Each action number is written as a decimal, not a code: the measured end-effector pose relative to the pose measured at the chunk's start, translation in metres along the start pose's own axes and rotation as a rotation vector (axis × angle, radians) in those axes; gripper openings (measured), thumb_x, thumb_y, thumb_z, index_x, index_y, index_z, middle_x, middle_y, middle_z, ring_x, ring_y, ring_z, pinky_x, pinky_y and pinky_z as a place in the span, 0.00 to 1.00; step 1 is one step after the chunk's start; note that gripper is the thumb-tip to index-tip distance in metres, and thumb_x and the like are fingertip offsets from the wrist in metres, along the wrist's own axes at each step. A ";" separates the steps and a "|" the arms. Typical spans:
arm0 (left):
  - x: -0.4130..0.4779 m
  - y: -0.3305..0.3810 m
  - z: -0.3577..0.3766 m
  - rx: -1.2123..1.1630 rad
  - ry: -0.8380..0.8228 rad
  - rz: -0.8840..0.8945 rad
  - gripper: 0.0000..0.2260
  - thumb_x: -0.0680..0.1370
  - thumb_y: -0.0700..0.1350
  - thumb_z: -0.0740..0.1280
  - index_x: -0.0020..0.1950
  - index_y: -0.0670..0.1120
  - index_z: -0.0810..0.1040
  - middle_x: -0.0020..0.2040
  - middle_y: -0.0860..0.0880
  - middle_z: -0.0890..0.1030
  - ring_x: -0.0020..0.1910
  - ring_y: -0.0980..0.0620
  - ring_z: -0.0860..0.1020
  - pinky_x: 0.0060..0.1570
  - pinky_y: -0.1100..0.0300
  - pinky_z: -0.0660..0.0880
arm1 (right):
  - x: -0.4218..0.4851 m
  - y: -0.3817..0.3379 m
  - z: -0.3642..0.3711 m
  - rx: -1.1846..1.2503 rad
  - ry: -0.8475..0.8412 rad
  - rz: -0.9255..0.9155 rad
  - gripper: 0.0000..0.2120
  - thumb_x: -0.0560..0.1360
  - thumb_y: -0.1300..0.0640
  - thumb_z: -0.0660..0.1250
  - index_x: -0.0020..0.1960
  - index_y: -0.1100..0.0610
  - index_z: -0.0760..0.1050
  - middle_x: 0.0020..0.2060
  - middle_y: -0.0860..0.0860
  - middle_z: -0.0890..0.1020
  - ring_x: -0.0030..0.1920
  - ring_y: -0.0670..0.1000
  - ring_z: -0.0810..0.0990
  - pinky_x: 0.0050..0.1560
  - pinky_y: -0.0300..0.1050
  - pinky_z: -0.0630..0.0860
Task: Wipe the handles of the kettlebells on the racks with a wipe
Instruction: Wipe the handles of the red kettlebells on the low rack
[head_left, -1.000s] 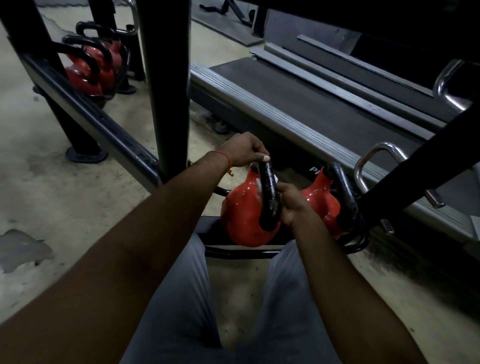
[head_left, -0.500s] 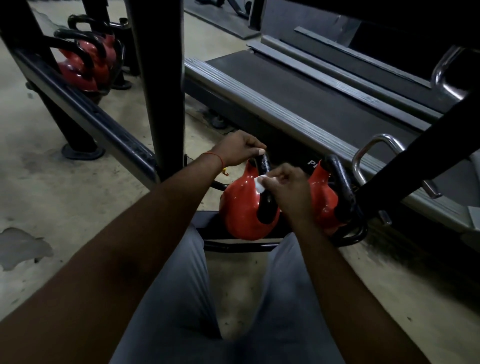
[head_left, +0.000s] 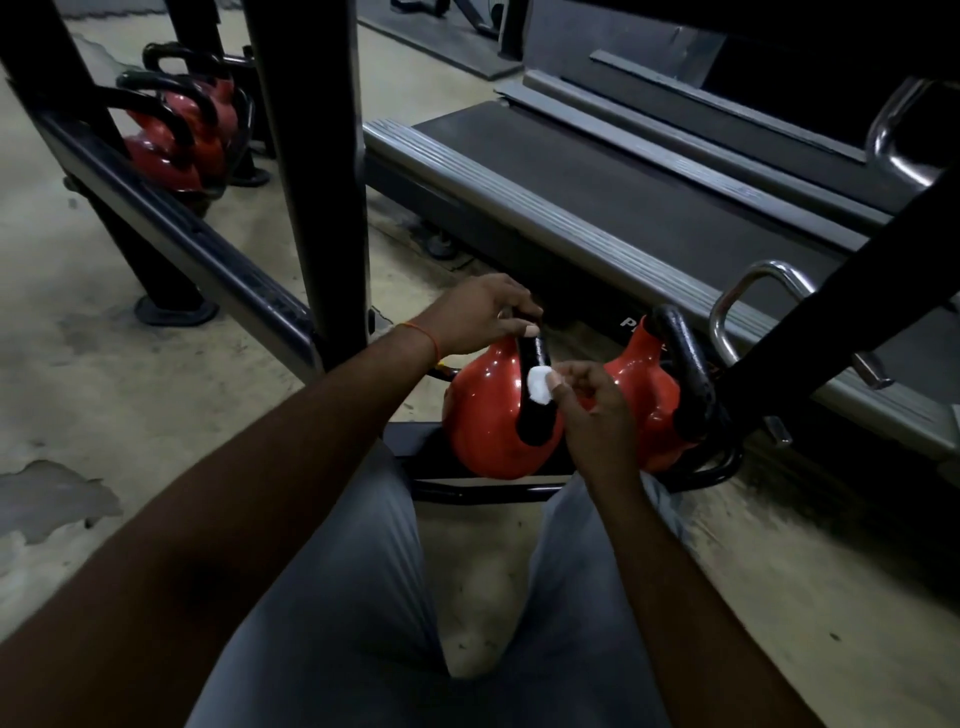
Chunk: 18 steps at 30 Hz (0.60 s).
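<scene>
Both hands bent inward: left hand (head_left: 483, 314) grips handle (head_left: 535, 384), right hand (head_left: 597, 410) pinches wipe (head_left: 539, 384).

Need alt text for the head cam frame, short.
Right hand presses a white wipe against the black handle of a red kettlebell on a low rack, while the left hand grips the handle's top.

dim gym, worn concrete floor (head_left: 104, 374), treadmill (head_left: 597, 208) behind.

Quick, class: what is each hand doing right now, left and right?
Left hand: closed on the top of the near kettlebell's black handle.
Right hand: fingers pinching a small white wipe against that handle.
</scene>
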<state>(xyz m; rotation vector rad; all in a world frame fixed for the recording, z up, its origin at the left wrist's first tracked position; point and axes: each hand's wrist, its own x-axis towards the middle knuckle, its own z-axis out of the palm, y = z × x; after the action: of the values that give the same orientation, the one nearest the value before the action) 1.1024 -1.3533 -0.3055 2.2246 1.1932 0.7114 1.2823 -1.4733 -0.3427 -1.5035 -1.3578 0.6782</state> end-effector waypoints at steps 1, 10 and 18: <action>0.001 0.000 0.000 -0.019 -0.015 -0.019 0.14 0.75 0.52 0.72 0.60 0.52 0.82 0.64 0.52 0.76 0.62 0.55 0.75 0.63 0.53 0.73 | 0.004 -0.002 -0.001 0.094 -0.026 0.087 0.03 0.79 0.52 0.68 0.51 0.50 0.80 0.47 0.46 0.84 0.49 0.44 0.82 0.51 0.45 0.78; 0.010 0.007 -0.009 -0.051 -0.071 -0.094 0.14 0.71 0.50 0.76 0.56 0.52 0.84 0.58 0.52 0.78 0.60 0.56 0.76 0.65 0.53 0.73 | 0.027 -0.004 -0.007 0.105 -0.304 0.393 0.10 0.80 0.58 0.61 0.43 0.56 0.79 0.40 0.51 0.82 0.46 0.55 0.79 0.45 0.47 0.74; 0.011 0.011 -0.012 -0.059 -0.084 -0.095 0.13 0.72 0.49 0.76 0.55 0.50 0.84 0.58 0.52 0.78 0.60 0.54 0.76 0.64 0.55 0.73 | 0.001 0.003 -0.017 -0.683 -0.030 -0.603 0.12 0.78 0.53 0.64 0.57 0.55 0.82 0.53 0.52 0.82 0.55 0.53 0.77 0.59 0.47 0.69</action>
<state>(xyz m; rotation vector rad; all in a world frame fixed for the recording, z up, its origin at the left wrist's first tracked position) 1.1064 -1.3470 -0.2876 2.1135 1.2114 0.6013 1.2987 -1.4769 -0.3388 -1.4486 -2.0648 -0.1731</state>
